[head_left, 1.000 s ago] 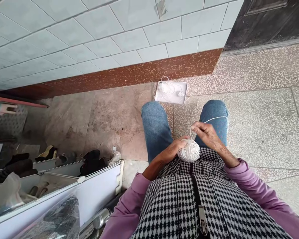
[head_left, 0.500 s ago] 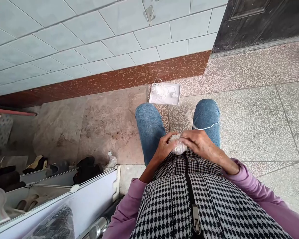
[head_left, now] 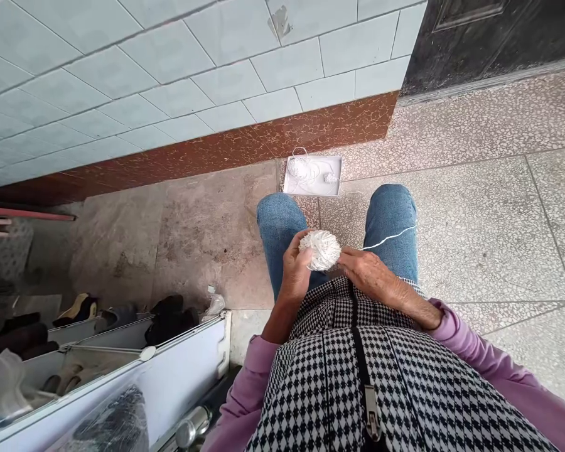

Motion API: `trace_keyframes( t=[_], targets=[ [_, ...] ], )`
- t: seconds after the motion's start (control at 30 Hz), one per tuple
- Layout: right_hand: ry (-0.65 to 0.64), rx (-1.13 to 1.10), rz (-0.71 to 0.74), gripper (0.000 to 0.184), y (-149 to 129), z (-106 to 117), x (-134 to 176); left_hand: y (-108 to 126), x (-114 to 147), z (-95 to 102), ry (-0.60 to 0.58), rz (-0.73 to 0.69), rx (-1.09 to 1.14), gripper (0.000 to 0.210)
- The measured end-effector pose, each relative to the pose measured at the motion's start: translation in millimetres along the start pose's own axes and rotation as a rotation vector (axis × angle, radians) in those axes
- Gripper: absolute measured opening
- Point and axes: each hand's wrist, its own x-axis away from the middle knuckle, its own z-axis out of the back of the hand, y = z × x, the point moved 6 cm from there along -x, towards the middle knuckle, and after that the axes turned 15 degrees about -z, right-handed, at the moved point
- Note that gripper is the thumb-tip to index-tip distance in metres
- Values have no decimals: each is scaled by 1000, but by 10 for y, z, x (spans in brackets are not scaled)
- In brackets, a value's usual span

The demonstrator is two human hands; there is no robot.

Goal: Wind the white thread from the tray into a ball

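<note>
A ball of white yarn (head_left: 322, 250), wound in thick overlapping strands, is held above my lap between my knees. My left hand (head_left: 295, 271) grips it from the left, with the thumb across its near face. At the ball's right edge, my right hand (head_left: 371, 274) has its fingers bent and pressed together, the tips partly hidden. A loose yarn strand (head_left: 392, 237) runs from my right fingers over my right knee.
On the floor by the wall lies a shallow white box (head_left: 314, 192) with yarn coils (head_left: 300, 168) and a small white bundle (head_left: 330, 178) in it. A white shoe rack (head_left: 188, 345) with several shoes stands at lower left, beside a metal flask (head_left: 191, 428).
The yarn ball has moved up and left, away from my body, and shows more fully. My left hand went with it; my right hand shifted from its top to its right edge.
</note>
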Motion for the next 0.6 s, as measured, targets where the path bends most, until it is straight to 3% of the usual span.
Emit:
trace_keyframes(
  t=[0.1,0.17,0.3,0.43,0.5,0.6],
  targets=[
    [-55,-240,41,26,-23,73,-25,-6,-17,-129,0,128,154,71],
    [-133,-477,-21,30,28,39,-45,89,-59,-151,15,165,235,77],
    [-213,-771,-257,44,325,-22,10,527,-243,-24,63,30,320,78],
    [-81,-788,-337,48,727,285,220,866,-383,223,201,-144,308,79],
    [7,-775,-354,49,893,515,344,834,-395,273,252,-116,322,79],
    [136,-751,-377,52,1060,838,526,634,-368,241,308,36,396,72]
  ],
)
